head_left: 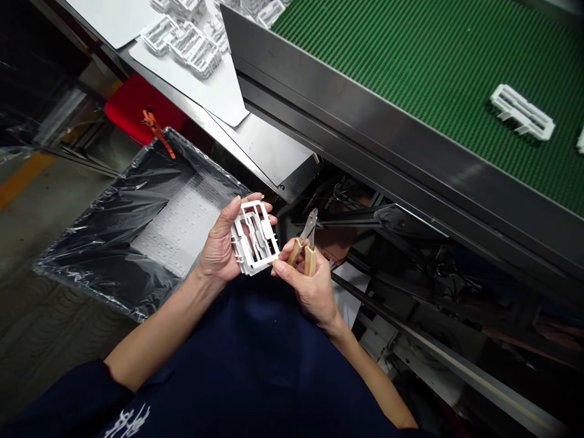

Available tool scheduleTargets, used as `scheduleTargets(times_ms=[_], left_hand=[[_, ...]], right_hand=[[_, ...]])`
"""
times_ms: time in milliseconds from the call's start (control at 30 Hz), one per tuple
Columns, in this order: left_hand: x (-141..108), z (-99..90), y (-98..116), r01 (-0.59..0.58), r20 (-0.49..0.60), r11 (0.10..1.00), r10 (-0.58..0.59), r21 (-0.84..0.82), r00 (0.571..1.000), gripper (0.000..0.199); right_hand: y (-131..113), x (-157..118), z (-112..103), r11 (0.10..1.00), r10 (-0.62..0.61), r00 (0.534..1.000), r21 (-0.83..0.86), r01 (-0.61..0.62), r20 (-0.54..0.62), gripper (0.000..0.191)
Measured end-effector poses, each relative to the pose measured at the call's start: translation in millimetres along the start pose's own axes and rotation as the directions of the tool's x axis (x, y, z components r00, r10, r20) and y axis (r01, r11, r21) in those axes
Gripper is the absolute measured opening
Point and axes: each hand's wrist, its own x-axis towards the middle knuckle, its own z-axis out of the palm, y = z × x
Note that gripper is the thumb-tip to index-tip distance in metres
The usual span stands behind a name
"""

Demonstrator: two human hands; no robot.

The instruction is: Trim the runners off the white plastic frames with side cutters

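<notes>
Near the middle of the view, my left hand (223, 243) is wrapped round a small stack of white plastic frames (256, 237) with slots and thin inner bars. My right hand (310, 280), just to the right, holds pliers (309, 226) with tan handles. The metal jaws of the pliers point up and away from me and stand apart from the frames. My right thumb and fingertip are at the lower right corner of the stack.
A green ribbed conveyor (410, 73) behind a metal side rail (356, 121) carries a white part (522, 112). White parts (191, 48) are piled on the table sheets (196, 91). A bin lined with clear plastic (104, 225) stands left, beside a red seat (132, 106).
</notes>
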Motion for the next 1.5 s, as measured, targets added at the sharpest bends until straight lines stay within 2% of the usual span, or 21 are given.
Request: scheduleTargets(times_ms=[167, 500, 833, 1100, 1367, 1500], left_hand=[[-3, 0.7, 2, -0.063, 0.040, 0.997, 0.061, 0.044, 0.997, 0.024], [-7, 3.1, 1, -0.109, 0.012, 0.993, 0.108, 0.044, 0.994, 0.027], [4, -11.7, 0, 0.035, 0.110, 0.998, -0.029, -0.050, 0.994, 0.032], [5, -17.1, -2, 0.021, 0.173, 0.998, -0.010, -0.061, 0.985, 0.037], [7, -19.6, -4, -0.003, 0.158, 0.999, 0.009, -0.034, 0.987, 0.039], [8, -17.7, -4, 0.011, 0.122, 0.999, -0.005, -0.051, 0.993, 0.031]], right_hand=[[0, -1, 0, 1.000, -0.002, 1.000, 0.002, 0.002, 0.012, 0.019], [2, 0, -1, 1.000, 0.004, 1.000, -0.007, -0.004, 0.016, 0.022], [5, 0, -1, 1.000, -0.010, 1.000, -0.029, 0.010, -0.024, 0.019], [7, 2, -1, 1.000, -0.023, 0.998, -0.006, 0.023, -0.059, 0.020], [12, 7, 0, 0.999, -0.037, 0.994, -0.025, 0.034, -0.105, 0.019], [12, 18, -10, 0.992, -0.118, 0.971, -0.078, 0.104, -0.210, 0.019]])
